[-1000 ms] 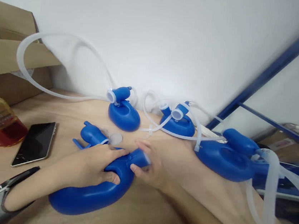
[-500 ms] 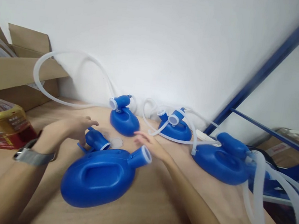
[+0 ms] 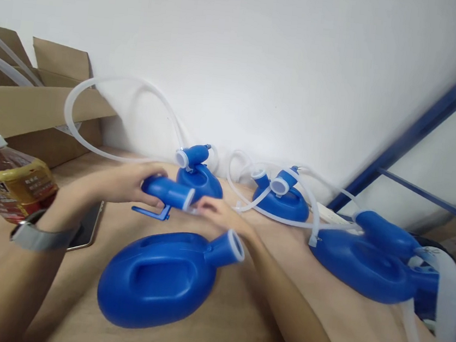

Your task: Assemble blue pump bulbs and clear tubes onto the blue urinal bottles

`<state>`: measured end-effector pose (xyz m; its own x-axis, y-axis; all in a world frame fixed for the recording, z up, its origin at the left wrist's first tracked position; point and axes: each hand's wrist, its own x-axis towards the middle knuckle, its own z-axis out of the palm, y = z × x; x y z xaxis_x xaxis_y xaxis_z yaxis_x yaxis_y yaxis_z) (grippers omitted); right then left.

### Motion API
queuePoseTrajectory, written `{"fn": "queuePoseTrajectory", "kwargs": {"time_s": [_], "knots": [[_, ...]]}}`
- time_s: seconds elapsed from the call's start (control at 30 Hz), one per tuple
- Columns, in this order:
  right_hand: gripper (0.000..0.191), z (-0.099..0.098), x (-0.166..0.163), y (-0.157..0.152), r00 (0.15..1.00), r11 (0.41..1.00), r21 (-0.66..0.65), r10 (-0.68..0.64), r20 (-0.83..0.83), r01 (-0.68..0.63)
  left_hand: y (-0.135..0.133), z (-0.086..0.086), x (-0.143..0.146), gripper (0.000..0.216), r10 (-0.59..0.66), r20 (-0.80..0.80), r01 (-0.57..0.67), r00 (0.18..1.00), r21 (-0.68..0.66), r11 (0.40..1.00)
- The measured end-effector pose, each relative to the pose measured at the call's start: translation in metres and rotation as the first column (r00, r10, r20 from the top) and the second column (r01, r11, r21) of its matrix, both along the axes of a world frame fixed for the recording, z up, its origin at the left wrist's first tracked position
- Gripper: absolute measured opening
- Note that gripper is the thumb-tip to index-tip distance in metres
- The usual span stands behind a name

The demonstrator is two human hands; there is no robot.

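My left hand (image 3: 130,184) is wrapped round a blue cylindrical cup (image 3: 170,191), lifted off the table with its white-rimmed mouth facing right and a blue bracket below. At that mouth, the fingers of my right hand (image 3: 221,215) are closed on a small clear plastic piece (image 3: 193,210), mostly hidden by blur and fingers. Below both hands lies a blue plastic urinal bottle (image 3: 153,280), on its side, its open white-rimmed neck (image 3: 227,248) pointing right.
Several blue urinals with hoses stand behind, including a left one (image 3: 200,181), a middle one (image 3: 286,202) and a right one (image 3: 361,263). A cardboard box (image 3: 41,108), drink bottle (image 3: 8,179) and phone (image 3: 87,226) are at left. A blue metal frame (image 3: 422,127) slants at right.
My left hand has raised the blue cup from the table and moved it right. My right hand has come to its mouth; the clear disc that lay on the table is gone from there.
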<state>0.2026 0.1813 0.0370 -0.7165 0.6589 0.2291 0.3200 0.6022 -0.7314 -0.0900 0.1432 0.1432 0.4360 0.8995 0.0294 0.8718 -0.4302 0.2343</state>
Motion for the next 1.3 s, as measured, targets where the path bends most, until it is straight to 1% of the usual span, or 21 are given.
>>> {"fn": "queuePoseTrajectory", "kwargs": {"time_s": [0.07, 0.13, 0.2, 0.27, 0.3, 0.37, 0.43, 0.5, 0.57, 0.63, 0.7, 0.77, 0.8, 0.87, 0.93, 1.0, 1.1, 1.17, 1.23, 1.27, 1.3], "knots": [[0.021, 0.026, 0.012, -0.008, 0.975, 0.995, -0.034, -0.094, -0.204, 0.089, -0.009, 0.009, 0.003, 0.077, 0.001, 0.082, -0.015, 0.997, 0.167, 0.986], [0.026, 0.047, 0.02, -0.015, 0.959, 0.995, -0.032, -0.104, -0.262, 0.099, -0.017, 0.012, 0.012, 0.081, 0.006, 0.118, -0.042, 0.993, 0.303, 0.952], [0.036, 0.057, 0.021, -0.02, 0.956, 0.996, -0.032, -0.084, -0.283, 0.078, -0.022, 0.009, 0.024, 0.082, -0.003, 0.143, -0.05, 0.99, 0.368, 0.928], [0.044, 0.059, 0.018, -0.023, 0.919, 0.992, -0.099, -0.113, -0.377, 0.082, -0.025, 0.005, 0.036, 0.08, -0.028, 0.169, -0.04, 0.985, 0.387, 0.921], [0.048, 0.058, 0.014, -0.024, 0.878, 0.983, -0.155, -0.163, -0.45, 0.103, -0.027, 0.003, 0.041, 0.078, -0.041, 0.189, -0.038, 0.981, 0.397, 0.917], [0.054, 0.055, 0.006, -0.025, 0.766, 0.946, -0.271, -0.305, -0.567, 0.176, -0.03, 0.001, 0.05, 0.075, -0.067, 0.24, -0.043, 0.968, 0.425, 0.904], [0.052, 0.055, -0.003, -0.028, 0.655, 0.902, -0.347, -0.427, -0.623, 0.259, -0.035, 0.0, 0.057, 0.073, -0.098, 0.285, -0.04, 0.953, 0.441, 0.897], [0.047, 0.06, -0.011, -0.036, 0.587, 0.888, -0.371, -0.459, -0.667, 0.273, -0.042, -0.001, 0.063, 0.071, -0.128, 0.311, -0.029, 0.942, 0.454, 0.89], [0.044, 0.066, -0.016, -0.046, 0.562, 0.913, -0.345, -0.405, -0.721, 0.216, -0.05, 0.0, 0.069, 0.068, -0.16, 0.327, -0.016, 0.931, 0.476, 0.879], [0.053, 0.073, -0.018, -0.056, 0.586, 0.946, -0.279, -0.322, -0.744, 0.166, -0.059, 0.002, 0.074, 0.064, -0.18, 0.332, -0.005, 0.926, 0.487, 0.873], [0.07, 0.079, -0.016, -0.066, 0.652, 0.967, -0.206, -0.254, -0.715, 0.151, -0.066, 0.005, 0.078, 0.061, -0.181, 0.329, -0.003, 0.927, 0.488, 0.873], [0.075, 0.084, -0.011, -0.073, 0.721, 0.98, -0.137, -0.196, -0.665, 0.14, -0.073, 0.007, 0.081, 0.06, -0.165, 0.327, -0.02, 0.93, 0.497, 0.868], [0.071, 0.086, -0.008, -0.076, 0.746, 0.986, -0.109, -0.168, -0.645, 0.128, -0.076, 0.007, 0.082, 0.06, -0.159, 0.325, -0.03, 0.932, 0.506, 0.862], [0.056, 0.091, -0.002, -0.081, 0.782, 0.994, -0.073, -0.112, -0.614, 0.085, -0.08, 0.005, 0.085, 0.06, -0.156, 0.321, -0.041, 0.934, 0.529, 0.848], [0.044, 0.095, 0.004, -0.084, 0.808, 0.997, -0.07, -0.076, -0.584, 0.042, -0.083, 0.0, 0.088, 0.059, -0.173, 0.325, -0.038, 0.93, 0.551, 0.834], [0.037, 0.098, 0.008, -0.087, 0.823, 0.996, -0.086, -0.066, -0.564, 0.021, -0.085, -0.005, 0.089, 0.059, -0.205, 0.332, -0.027, 0.921, 0.578, 0.816], [0.034, 0.099, 0.011, -0.088, 0.822, 0.993, -0.115, -0.075, -0.564, 0.012, -0.084, -0.007, 0.09, 0.059, -0.234, 0.318, -0.02, 0.919, 0.63, 0.776], [0.042, 0.098, 0.011, -0.085, 0.823, 0.994, -0.111, -0.071, -0.563, 0.01, -0.082, -0.003, 0.088, 0.056, -0.244, 0.295, -0.012, 0.924, 0.661, 0.75], [0.054, 0.097, 0.012, -0.081, 0.828, 0.996, -0.06, -0.093, -0.553, 0.072, -0.08, 0.004, 0.087, 0.053, -0.254, 0.278, 0.005, 0.926, 0.666, 0.746], [0.059, 0.097, 0.014, -0.08, 0.818, 0.989, -0.016, -0.132, -0.559, 0.148, -0.078, 0.008, 0.086, 0.052, -0.243, 0.287, -0.009, 0.926, 0.663, 0.748], [0.061, 0.097, 0.016, -0.078, 0.79, 0.968, 0.032, -0.182, -0.586, 0.247, -0.077, 0.011, 0.086, 0.053, -0.218, 0.312, -0.047, 0.925, 0.661, 0.749]]}}
